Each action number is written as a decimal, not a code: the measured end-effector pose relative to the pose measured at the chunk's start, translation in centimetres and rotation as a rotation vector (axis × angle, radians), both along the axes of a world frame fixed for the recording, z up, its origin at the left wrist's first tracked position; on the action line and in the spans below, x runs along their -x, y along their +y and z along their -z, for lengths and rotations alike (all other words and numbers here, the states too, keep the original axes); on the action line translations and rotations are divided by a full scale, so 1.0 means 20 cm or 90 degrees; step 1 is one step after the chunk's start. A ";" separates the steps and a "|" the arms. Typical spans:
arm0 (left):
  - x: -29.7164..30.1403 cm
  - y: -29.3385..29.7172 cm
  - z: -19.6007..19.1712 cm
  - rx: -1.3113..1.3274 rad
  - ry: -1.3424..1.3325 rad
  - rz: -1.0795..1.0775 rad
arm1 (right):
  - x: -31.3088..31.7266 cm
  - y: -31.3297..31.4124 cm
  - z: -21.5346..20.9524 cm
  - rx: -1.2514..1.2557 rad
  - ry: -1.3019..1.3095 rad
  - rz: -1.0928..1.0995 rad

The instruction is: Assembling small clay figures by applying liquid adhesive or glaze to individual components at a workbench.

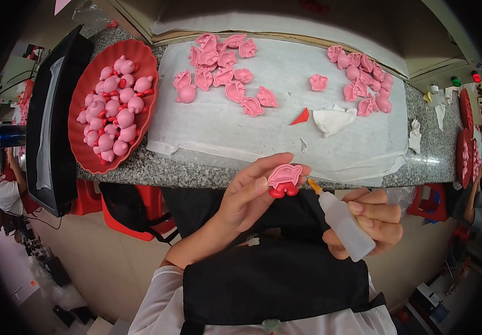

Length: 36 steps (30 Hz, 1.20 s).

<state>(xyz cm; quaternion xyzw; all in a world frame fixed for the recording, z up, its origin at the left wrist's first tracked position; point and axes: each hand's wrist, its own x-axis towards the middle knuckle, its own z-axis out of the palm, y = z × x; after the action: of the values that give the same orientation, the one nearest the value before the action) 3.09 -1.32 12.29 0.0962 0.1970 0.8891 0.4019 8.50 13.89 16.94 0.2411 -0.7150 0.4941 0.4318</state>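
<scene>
Between the fingers of my left hand point(246, 195) is a hollow pink figure half point(284, 176) with red feet point(283, 191) at its lower edge, its open inside facing up. My right hand point(378, 220) is wrapped round a translucent white squeeze bottle point(344, 223). The bottle's orange-yellow nozzle point(314, 186) points at the figure half, close to its right side; whether they touch I cannot tell. Both hands are in front of the table's near edge, above my black apron point(274, 285).
White paper point(285, 134) covers the granite table point(207, 170). Pink halves lie in a left group point(224, 75) and a right group point(361, 78). Near them are a crumpled tissue point(335, 120) and a red scrap point(300, 116). At left, a red scalloped bowl point(79, 153) holds pink figures beside a black tray point(65, 106).
</scene>
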 end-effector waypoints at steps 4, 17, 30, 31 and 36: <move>0.00 0.01 -0.02 -0.001 0.000 0.006 | -0.01 0.01 -0.01 -0.017 -0.034 -0.001; -0.01 0.01 -0.02 0.082 0.018 -0.030 | 0.00 -0.01 -0.01 -0.069 -0.043 -0.028; 0.00 0.01 -0.01 0.048 -0.047 -0.017 | -0.01 -0.02 -0.01 -0.048 -0.052 -0.045; 0.00 0.01 -0.01 0.044 -0.055 -0.013 | -0.01 -0.02 -0.01 -0.037 -0.056 -0.053; 0.00 0.01 -0.01 0.044 -0.055 -0.015 | -0.02 0.00 -0.02 -0.051 -0.084 -0.061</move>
<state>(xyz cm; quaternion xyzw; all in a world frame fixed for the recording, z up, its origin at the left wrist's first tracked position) 3.12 -1.16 12.55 0.0418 0.2110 0.8898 0.4024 8.98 13.83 17.27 0.2591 -0.7488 0.5001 0.3495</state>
